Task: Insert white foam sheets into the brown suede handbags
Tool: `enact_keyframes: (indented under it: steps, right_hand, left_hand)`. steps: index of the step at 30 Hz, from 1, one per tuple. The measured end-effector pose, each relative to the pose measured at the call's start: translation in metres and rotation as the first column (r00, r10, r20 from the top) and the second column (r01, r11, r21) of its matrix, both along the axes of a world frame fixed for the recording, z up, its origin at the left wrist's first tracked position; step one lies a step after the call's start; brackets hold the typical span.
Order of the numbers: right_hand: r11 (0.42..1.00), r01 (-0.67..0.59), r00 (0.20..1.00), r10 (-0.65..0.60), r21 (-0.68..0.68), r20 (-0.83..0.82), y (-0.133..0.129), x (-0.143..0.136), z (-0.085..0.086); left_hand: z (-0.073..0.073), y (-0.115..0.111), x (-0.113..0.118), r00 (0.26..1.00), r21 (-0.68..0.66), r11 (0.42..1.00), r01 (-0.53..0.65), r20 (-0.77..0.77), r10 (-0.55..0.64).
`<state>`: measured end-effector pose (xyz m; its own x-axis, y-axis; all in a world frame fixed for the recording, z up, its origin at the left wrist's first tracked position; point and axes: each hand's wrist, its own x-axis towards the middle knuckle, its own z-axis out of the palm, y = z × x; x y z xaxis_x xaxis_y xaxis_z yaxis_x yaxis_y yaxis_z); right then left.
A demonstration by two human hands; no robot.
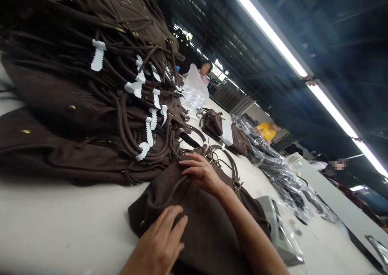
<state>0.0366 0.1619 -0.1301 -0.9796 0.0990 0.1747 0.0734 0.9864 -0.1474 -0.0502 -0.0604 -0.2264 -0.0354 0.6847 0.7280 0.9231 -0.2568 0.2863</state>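
A dark brown handbag [212, 218] with gold buckles lies on the pale table in front of me. My left hand [160, 242] rests on the bag's near left side, fingers stretched out over the fabric. Farther up, near the top edge and the handles [232, 161], my right hand [200, 172] touches the bag with its fingers spread. Neither hand grips anything that I can see. A white tag hangs by the handles.
A tall pile of brown handbags [60, 125] with white paper tags [98, 56] stands at left. Another brown bag with a white band [226, 132], plastic-wrapped items [281, 178] and a grey device [277, 226] lie to the right. People [266, 132] work beyond.
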Motion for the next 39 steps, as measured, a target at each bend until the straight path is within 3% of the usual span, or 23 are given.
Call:
enact_keyframes:
  steps: [4, 6, 9, 15, 17, 21, 24, 27, 30, 33, 35, 36, 39]
  right_hand:
    - [0.99, 0.022, 0.997, -0.033, -0.14, -0.076, -0.004, 0.014, -0.001]
    - [0.985, 0.066, 0.996, -0.075, -0.162, -0.05, -0.006, 0.023, 0.007]
    - [0.977, 0.102, 0.995, -0.098, -0.185, 0.027, -0.003, 0.025, 0.012]
    - [0.967, 0.157, 0.984, -0.135, -0.201, 0.118, 0.027, 0.002, -0.002]
    - [0.976, 0.121, 0.984, -0.094, -0.183, 0.148, 0.039, -0.005, 0.0]
    - [0.968, 0.007, 0.948, 0.074, -0.252, 0.308, 0.058, -0.008, 0.019]
    - [0.947, 0.025, 0.885, 0.128, -0.321, 0.447, 0.064, -0.006, 0.029]
    - [0.965, 0.053, 0.867, 0.083, -0.257, 0.491, 0.061, -0.008, 0.03]
    - [0.989, 0.053, 0.874, 0.022, -0.141, 0.485, 0.057, -0.012, 0.023]
    - [0.991, 0.045, 0.892, 0.018, -0.128, 0.452, 0.058, -0.012, 0.019]
    - [0.983, 0.029, 0.905, 0.052, -0.183, 0.422, 0.059, -0.006, 0.021]
    - [0.978, 0.022, 0.909, 0.066, -0.205, 0.412, 0.058, -0.003, 0.023]
    - [0.983, 0.04, 0.915, 0.036, -0.18, 0.401, 0.042, 0.005, 0.034]
  left_hand:
    - [0.042, 0.007, -0.013, 0.967, 0.048, 0.968, -0.248, 0.068, 0.245]
    - [0.053, 0.017, -0.021, 0.948, 0.018, 0.951, -0.308, 0.083, 0.306]
    - [0.052, 0.029, -0.033, 0.955, -0.049, 0.965, -0.258, 0.138, 0.262]
    - [0.041, 0.026, -0.043, 0.934, -0.141, 0.953, -0.266, 0.208, 0.292]
    - [0.04, 0.022, -0.041, 0.932, -0.155, 0.957, -0.244, 0.236, 0.276]
    - [0.041, 0.015, -0.034, 0.956, -0.041, 0.981, -0.189, 0.222, 0.193]
    - [0.044, 0.015, -0.031, 0.965, -0.057, 0.977, -0.207, 0.15, 0.214]
    - [0.05, 0.021, -0.031, 0.963, -0.142, 0.964, -0.224, 0.121, 0.241]
    - [0.057, 0.027, -0.032, 0.964, -0.088, 0.969, -0.231, 0.116, 0.24]
    - [0.058, 0.023, -0.038, 0.963, -0.137, 0.987, -0.081, 0.245, 0.113]
    - [0.054, 0.019, -0.047, 0.878, -0.28, 0.95, 0.136, 0.478, 0.015]
    - [0.051, 0.019, -0.053, 0.781, -0.338, 0.906, 0.254, 0.624, 0.014]
    - [0.037, 0.025, -0.071, 0.375, -0.346, 0.761, 0.549, 0.915, 0.146]
